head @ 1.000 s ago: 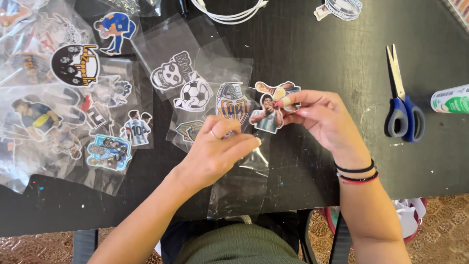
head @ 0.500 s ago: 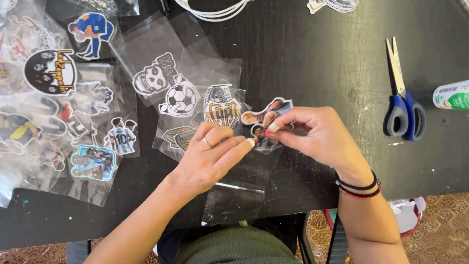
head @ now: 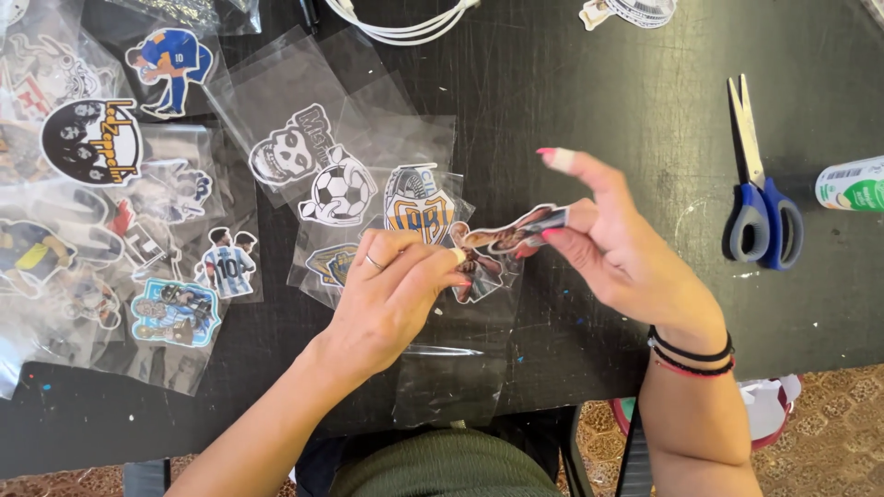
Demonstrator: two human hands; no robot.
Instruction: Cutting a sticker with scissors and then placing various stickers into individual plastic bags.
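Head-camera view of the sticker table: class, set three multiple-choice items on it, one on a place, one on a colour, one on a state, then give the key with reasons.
1. Where do the scissors lie?
A. On the black table, beyond the right hand
B. Under the left hand
C. On the floor

2. What colour are the scissor handles?
A. Red
B. Blue
C. Yellow

3. What is the state of the sticker between the hands?
A. Lying flat and untouched
C. Torn in two
B. Pinched by the right hand, with the left hand at its other end over a clear sleeve

Key: 1 A, they rest on the tabletop at the right; 2 B, both loops are blue; 3 B, right fingers grip one end while the left fingertips meet the other.
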